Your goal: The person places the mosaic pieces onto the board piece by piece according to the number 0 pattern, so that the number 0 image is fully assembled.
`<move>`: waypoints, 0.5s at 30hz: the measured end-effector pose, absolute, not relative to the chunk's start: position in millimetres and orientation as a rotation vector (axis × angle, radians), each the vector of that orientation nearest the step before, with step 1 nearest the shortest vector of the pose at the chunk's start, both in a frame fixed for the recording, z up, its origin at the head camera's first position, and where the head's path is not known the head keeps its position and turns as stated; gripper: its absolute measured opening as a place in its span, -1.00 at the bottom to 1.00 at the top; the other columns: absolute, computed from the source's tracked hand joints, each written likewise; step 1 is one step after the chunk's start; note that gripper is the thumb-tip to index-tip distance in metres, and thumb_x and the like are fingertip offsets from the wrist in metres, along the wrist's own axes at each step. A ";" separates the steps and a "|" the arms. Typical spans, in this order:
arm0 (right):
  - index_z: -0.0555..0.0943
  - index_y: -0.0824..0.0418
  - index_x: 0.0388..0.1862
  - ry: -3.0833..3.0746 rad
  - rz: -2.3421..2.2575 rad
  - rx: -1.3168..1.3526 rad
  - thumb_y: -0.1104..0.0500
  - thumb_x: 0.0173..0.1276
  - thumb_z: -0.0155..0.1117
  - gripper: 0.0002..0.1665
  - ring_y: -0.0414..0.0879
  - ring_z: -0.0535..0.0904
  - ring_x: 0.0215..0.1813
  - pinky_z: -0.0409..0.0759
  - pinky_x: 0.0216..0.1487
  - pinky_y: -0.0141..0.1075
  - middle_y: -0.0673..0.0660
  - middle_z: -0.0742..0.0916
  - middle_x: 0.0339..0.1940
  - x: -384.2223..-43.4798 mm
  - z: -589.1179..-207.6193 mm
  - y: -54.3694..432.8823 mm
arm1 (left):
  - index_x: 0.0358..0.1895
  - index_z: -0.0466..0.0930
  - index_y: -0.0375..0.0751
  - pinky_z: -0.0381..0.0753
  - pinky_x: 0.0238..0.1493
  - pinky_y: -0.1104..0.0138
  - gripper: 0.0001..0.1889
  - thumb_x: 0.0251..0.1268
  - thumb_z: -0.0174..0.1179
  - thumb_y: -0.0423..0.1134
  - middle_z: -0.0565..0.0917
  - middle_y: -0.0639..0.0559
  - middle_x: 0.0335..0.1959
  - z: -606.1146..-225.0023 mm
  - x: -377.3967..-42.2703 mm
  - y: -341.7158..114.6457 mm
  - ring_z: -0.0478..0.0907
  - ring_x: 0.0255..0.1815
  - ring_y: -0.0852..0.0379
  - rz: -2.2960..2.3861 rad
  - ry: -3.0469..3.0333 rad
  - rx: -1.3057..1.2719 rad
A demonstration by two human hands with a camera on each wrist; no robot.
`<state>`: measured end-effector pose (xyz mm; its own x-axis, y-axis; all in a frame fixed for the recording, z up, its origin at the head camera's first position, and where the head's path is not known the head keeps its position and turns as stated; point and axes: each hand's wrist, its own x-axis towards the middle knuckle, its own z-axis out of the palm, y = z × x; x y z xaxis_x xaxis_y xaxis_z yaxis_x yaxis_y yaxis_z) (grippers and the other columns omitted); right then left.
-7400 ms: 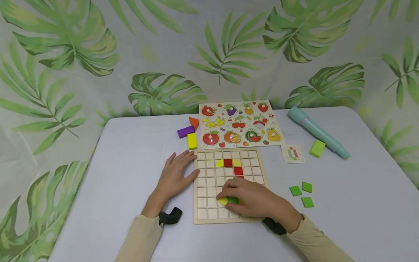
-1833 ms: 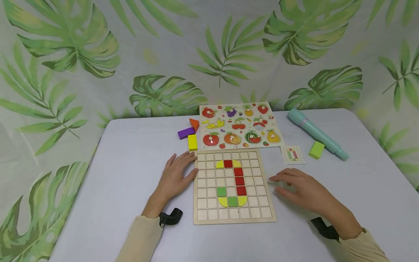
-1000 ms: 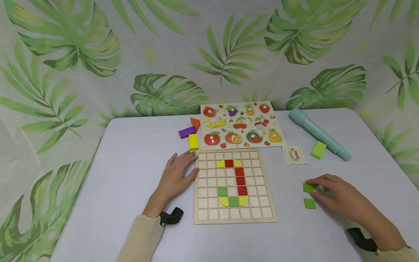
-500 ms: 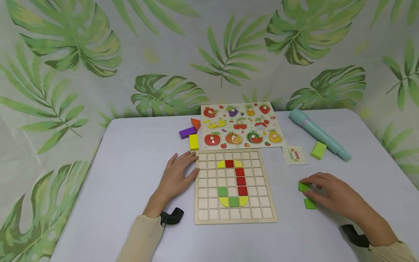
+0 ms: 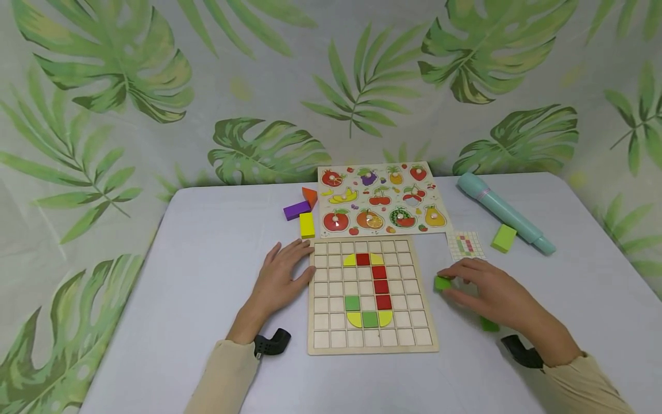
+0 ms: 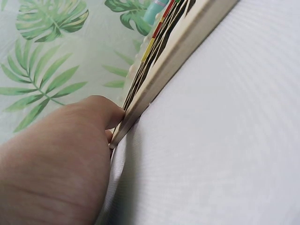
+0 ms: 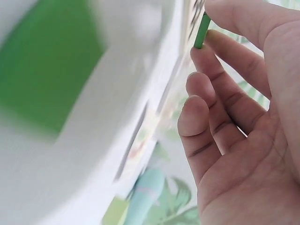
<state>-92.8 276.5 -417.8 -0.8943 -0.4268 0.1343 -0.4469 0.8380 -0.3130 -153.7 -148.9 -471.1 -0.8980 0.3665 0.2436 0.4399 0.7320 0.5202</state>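
Observation:
My right hand (image 5: 491, 290) pinches a small green square tile (image 5: 442, 283) between thumb and fingertips, just right of the wooden grid board (image 5: 323, 339). In the right wrist view the tile (image 7: 201, 32) is seen edge-on. Under the right forearm another green tile (image 5: 489, 325) lies on the table, partly hidden. My left hand (image 5: 279, 279) rests against the board's left edge, its thumb (image 6: 110, 112) touching the rim. Set in the grid are red squares (image 5: 380, 286), two green squares (image 5: 352, 303) and yellow rounded corner pieces (image 5: 354, 319), forming a ring with a gap on its left side.
Behind the board lies a fruit knob puzzle (image 5: 383, 198). A small pattern card (image 5: 465, 245), a light green block (image 5: 503, 238) and a teal tube (image 5: 507, 213) are at the right. Purple (image 5: 296, 210), yellow (image 5: 307, 225) and orange (image 5: 310, 196) blocks sit beside the puzzle.
A green tile was added to the board's left column since the oldest frame. My right hand then took another from the table and carried it left towards the board. My left hand stayed put.

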 end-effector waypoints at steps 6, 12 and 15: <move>0.76 -0.04 0.08 -2.983 0.549 0.766 0.04 0.27 0.55 -0.62 -0.17 0.63 0.01 0.72 0.02 -0.11 -0.17 0.73 -0.04 -103.0 -414.1 250.5 | 0.36 0.57 -0.13 -0.03 0.67 -0.08 -0.53 0.48 0.22 -0.06 0.53 -0.04 0.45 -471.3 -153.5 -149.2 0.31 0.58 -0.01 -0.902 -2.819 -0.644; 0.76 -0.08 0.09 -3.000 0.611 0.786 -0.02 0.27 0.56 -0.60 -0.21 0.59 0.07 0.73 0.06 -0.14 -0.19 0.72 -0.04 -110.2 -413.1 227.8 | 0.35 0.58 -0.15 0.01 0.65 -0.12 -0.53 0.46 0.24 -0.07 0.54 -0.06 0.44 -469.8 -152.4 -148.8 0.33 0.57 -0.04 -0.907 -2.791 -0.656; 0.76 -0.09 0.10 -2.988 0.645 0.818 -0.02 0.27 0.56 -0.59 -0.20 0.59 0.07 0.72 0.06 -0.14 -0.17 0.72 -0.02 -113.3 -414.1 216.6 | 0.36 0.57 -0.13 -0.01 0.66 -0.10 -0.52 0.47 0.23 -0.06 0.53 -0.04 0.46 -469.9 -152.5 -148.9 0.31 0.58 -0.02 -0.897 -2.813 -0.647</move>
<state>-113.3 216.6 -414.1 -0.8660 -0.4930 0.0838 -0.4836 0.7831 -0.3911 -152.5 -148.9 -469.9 -0.9015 0.3620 0.2374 0.4326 0.7330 0.5249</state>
